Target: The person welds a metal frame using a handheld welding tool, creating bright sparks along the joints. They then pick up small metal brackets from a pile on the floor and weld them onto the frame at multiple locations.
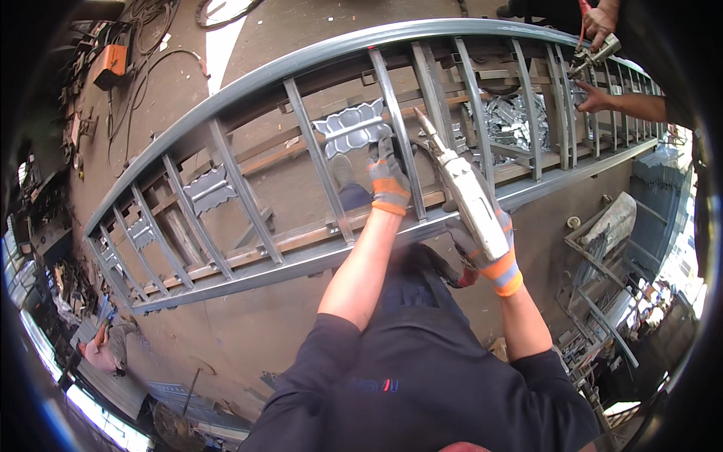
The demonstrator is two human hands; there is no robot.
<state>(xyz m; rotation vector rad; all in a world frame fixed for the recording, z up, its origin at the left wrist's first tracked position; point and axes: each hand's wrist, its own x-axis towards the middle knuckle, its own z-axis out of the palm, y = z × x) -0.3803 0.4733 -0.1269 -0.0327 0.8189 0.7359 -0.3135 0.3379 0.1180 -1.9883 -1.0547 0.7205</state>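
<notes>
My left hand (390, 179), in a grey and orange glove, pinches the lower right corner of a silver ornamental metal plate (351, 129) with scalloped edges. That plate sits between two upright bars of a long metal railing frame (339, 47). In my right hand (497, 252), also gloved, is a pale welding gun (474, 200). Its pointed nozzle slants up and left, above the bars to the right of the plate. The fingers on the gun's underside are partly hidden. Further left, another ornamental plate (210, 189) sits between bars.
A co-worker's hands (600, 98) are at the frame's far right, one holding a similar gun (599, 54). A pile of silver metal pieces (514, 120) lies beneath the bars. An orange box (111, 66) and cables are far left; a metal rack (602, 275) stands right. Another person (108, 348) is lower left.
</notes>
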